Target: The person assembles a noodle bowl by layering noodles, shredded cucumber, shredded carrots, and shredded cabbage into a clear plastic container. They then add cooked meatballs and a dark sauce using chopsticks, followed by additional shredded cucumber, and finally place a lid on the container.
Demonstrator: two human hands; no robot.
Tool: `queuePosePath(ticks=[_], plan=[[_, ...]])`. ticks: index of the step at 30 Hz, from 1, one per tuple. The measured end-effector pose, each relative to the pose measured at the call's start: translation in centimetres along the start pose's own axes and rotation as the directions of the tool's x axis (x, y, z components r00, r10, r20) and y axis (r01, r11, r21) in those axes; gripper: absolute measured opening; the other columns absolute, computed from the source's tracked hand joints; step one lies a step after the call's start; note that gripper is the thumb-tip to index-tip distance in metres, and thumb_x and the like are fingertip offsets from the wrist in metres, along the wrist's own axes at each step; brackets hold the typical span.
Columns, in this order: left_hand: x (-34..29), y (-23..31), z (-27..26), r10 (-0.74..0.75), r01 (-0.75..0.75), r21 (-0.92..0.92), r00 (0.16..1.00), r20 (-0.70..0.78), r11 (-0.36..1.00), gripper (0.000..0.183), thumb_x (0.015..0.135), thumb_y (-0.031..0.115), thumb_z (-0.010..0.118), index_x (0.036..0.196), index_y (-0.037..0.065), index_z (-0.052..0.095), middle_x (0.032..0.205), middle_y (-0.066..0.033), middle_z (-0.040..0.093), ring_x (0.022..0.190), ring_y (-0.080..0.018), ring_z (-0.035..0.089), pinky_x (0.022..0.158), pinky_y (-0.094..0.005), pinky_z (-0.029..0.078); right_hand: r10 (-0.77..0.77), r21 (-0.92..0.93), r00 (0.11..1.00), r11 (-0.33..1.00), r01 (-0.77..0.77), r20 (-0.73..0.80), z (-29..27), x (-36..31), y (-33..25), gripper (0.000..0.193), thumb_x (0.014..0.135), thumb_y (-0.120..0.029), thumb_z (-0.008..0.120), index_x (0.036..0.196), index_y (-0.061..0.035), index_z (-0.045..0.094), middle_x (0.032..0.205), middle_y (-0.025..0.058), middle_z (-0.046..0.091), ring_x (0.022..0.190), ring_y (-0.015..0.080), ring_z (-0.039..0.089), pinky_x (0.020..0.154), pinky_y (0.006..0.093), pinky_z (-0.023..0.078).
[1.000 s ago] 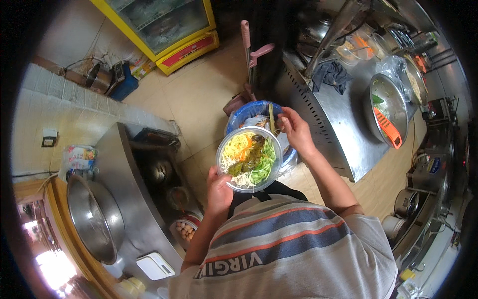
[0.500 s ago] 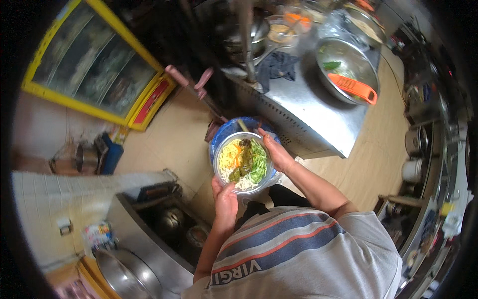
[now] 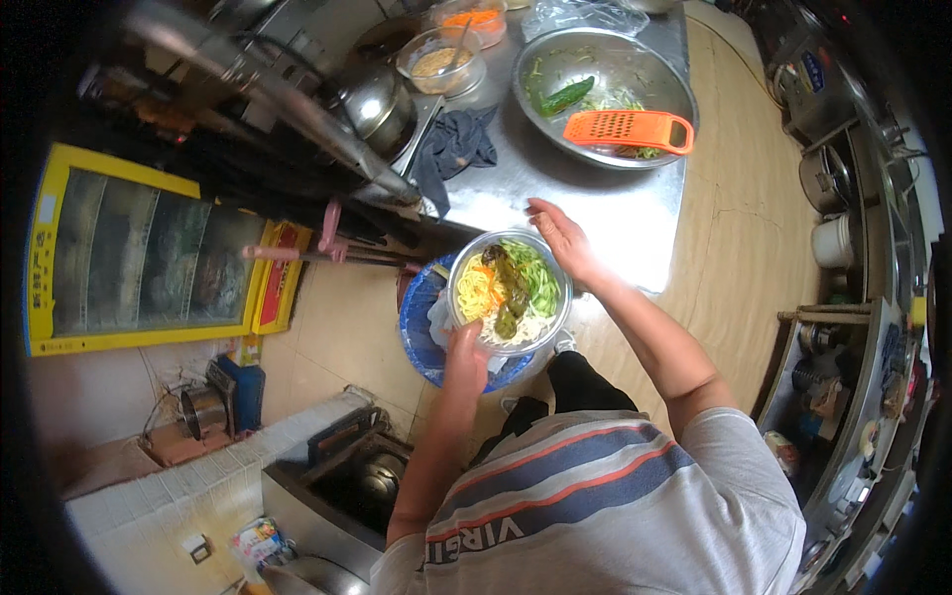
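Observation:
My left hand is closed on the near-left rim of a round clear plastic bowl, thumb over the edge. In the bowl lie yellow noodles, green cucumber shreds, whitish shreds, a few orange shreds and a dark green-brown topping across the middle. At the bowl's far-right side is my right hand, its fingers stretched out past the rim. Whether its palm touches the bowl I cannot tell.
Ahead stands a steel worktable with a large metal bowl, an orange grater across it, a dark cloth and tubs of food. Below my bowl is a blue-lined bin. Shelving runs along the right; a yellow-framed cabinet stands left.
My view has turned and come nearer the worktable. The bowl has moved right relative to the bin. My right hand's fingers have loosened from the rim and now stretch past it.

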State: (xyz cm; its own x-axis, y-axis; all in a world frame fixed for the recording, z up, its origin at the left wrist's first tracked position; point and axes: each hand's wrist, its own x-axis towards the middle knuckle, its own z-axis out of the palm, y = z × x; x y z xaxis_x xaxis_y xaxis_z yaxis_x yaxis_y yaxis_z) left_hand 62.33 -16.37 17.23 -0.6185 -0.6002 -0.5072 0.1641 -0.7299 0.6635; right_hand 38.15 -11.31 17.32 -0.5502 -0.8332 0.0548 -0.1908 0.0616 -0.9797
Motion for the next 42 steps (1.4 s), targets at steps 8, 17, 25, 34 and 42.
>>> queuePosePath(ticks=[8,17,25,34,42], plan=[[4.6,-4.8,6.0,0.103,-0.104,-0.009,0.989,-0.109,0.995,0.043,0.088,0.008,0.050,0.130,0.004,0.039,0.127,-0.0114,0.049,0.114,-0.0226,0.051,0.097,-0.0398,0.042,-0.163,-0.454,0.985,0.875,0.168,0.051,-1.7,-2.3,-4.0,0.019,0.070,-0.012,0.072,0.086,-0.0022,0.068,0.076,0.0138,0.058,0.077,0.0313,0.059,0.069,0.0393,0.048],[5.3,-6.6,6.6,0.156,-0.159,-0.015,0.980,-0.124,0.987,0.045,0.086,0.005,0.053,0.128,0.005,0.036,0.125,-0.0095,0.047,0.112,-0.0180,0.049,0.094,-0.0340,0.042,-0.146,-0.616,0.981,0.764,0.191,0.123,-0.5,-1.1,-2.0,0.010,0.070,-0.012,0.067,0.075,-0.0029,0.069,0.071,0.0132,0.058,0.073,0.0305,0.059,0.067,0.0399,0.048],[5.0,-6.4,7.1,0.165,-0.170,-0.019,0.974,-0.157,0.985,0.049,0.086,0.006,0.054,0.131,0.005,0.033,0.124,-0.0083,0.047,0.110,-0.0162,0.049,0.093,-0.0313,0.041,-0.154,-0.419,0.988,0.898,0.131,-0.020,-0.8,-1.1,-2.6,0.006,0.073,-0.010,0.066,0.074,-0.0036,0.067,0.066,0.0123,0.055,0.065,0.0304,0.057,0.058,0.0389,0.046],[5.0,-7.3,6.5,0.192,-0.179,0.092,0.969,-0.156,0.979,0.049,0.084,0.004,0.053,0.129,0.000,0.034,0.126,-0.0103,0.044,0.114,-0.0179,0.044,0.099,-0.0318,0.034,-0.115,-0.656,0.988,0.739,0.155,0.103,0.5,0.5,-3.4,0.016,0.077,-0.016,0.059,0.075,-0.0011,0.065,0.076,0.0134,0.060,0.072,0.0314,0.061,0.066,0.0407,0.051],[5.3,-7.6,6.4,0.233,-0.213,0.153,0.964,-0.127,0.965,0.049,0.084,0.005,0.053,0.129,0.001,0.034,0.124,-0.0101,0.044,0.113,-0.0176,0.044,0.098,-0.0318,0.036,-0.027,-0.736,0.998,0.675,0.058,0.054,1.3,0.9,-2.1,0.019,0.075,-0.020,0.063,0.076,-0.0014,0.066,0.075,0.0159,0.062,0.068,0.0326,0.062,0.062,0.0408,0.051]])
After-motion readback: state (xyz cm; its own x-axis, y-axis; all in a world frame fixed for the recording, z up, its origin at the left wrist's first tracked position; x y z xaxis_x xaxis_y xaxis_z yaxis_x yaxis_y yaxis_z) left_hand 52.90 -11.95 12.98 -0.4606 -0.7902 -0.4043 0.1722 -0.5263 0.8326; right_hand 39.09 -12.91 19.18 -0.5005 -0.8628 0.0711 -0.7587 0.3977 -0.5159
